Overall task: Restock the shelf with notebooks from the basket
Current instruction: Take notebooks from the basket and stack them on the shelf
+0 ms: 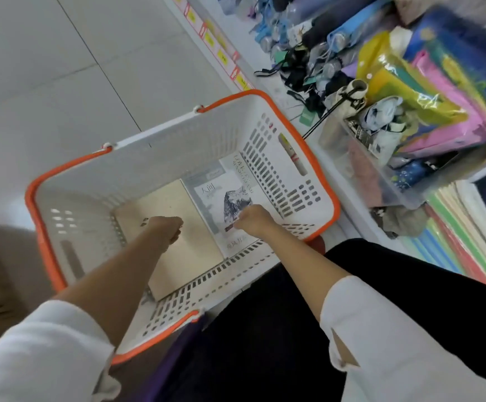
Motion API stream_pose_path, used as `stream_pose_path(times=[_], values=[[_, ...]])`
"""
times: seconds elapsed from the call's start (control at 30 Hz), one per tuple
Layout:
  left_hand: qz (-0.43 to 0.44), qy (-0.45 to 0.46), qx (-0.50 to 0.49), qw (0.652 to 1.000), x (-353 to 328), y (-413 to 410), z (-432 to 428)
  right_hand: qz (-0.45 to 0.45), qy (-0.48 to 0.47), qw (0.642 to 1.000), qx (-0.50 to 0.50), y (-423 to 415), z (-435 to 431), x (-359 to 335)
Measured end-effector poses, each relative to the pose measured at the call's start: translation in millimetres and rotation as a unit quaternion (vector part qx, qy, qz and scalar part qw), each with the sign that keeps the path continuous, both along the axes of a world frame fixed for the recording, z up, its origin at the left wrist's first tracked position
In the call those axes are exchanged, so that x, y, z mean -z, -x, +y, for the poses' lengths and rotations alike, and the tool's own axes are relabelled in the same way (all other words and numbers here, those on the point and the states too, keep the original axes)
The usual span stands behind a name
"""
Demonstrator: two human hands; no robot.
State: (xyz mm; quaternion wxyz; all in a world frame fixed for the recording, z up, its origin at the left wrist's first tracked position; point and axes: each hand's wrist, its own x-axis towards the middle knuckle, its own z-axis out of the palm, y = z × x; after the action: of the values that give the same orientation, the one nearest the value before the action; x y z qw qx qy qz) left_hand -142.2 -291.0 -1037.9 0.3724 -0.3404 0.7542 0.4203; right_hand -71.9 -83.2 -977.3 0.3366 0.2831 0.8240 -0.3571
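Basket [178, 140]: white plastic, slotted walls, orange rim and handles; centre-left of frame, just beside shelf.
Beige notebook [195, 253]: plain cover, spiral binding along left edge, flat on basket bottom, left half.
Printed notebook [215, 192]: white-grey cover, Chinese characters, mountain drawing; flat, right of beige notebook, edges touching, against right slotted wall; further cover edges show beneath it.
Shelf [343, 192]: white, runs diagonally down right side.
Shelf stack [465, 248]: pastel-spined books lying flat, lower right.
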Motion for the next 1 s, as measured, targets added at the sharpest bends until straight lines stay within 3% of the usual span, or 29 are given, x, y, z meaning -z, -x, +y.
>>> stream_pose_path(times=[0.13, 0.27, 0.57, 0.73, 0.9, 1.0], values=[[-0.021, 0.076, -0.015, 0.997, 23.7, -5.2, -26.9, 0.005, -0.022, 0.998, -0.061, 13.9, -12.7, 24.7], [-0.071, 0.100, -0.004, 0.992, 54.1, -8.2, -64.1, 0.013, -0.040, 0.998, -0.041, 23.7, -26.8, 52.6], [-0.049, 0.132, 0.009, 0.990, 18.9, -14.7, -58.6, -0.088, -0.103, 0.985, -0.109, 27.9, -35.2, 80.6], [-0.087, 0.096, -0.005, 0.992, 17.5, -7.6, -73.2, -0.071, -0.207, 0.954, -0.204, 16.0, -38.6, 85.8], [-0.112, 0.014, -0.116, 0.987, 18.5, -12.6, -80.2, -0.089, -0.170, 0.959, -0.207, 25.1, -50.8, 74.0], [-0.091, -0.056, -0.187, 0.977, 13.6, -19.0, -81.7, -0.018, -0.142, 0.968, -0.204, 35.1, -48.8, 58.6]])
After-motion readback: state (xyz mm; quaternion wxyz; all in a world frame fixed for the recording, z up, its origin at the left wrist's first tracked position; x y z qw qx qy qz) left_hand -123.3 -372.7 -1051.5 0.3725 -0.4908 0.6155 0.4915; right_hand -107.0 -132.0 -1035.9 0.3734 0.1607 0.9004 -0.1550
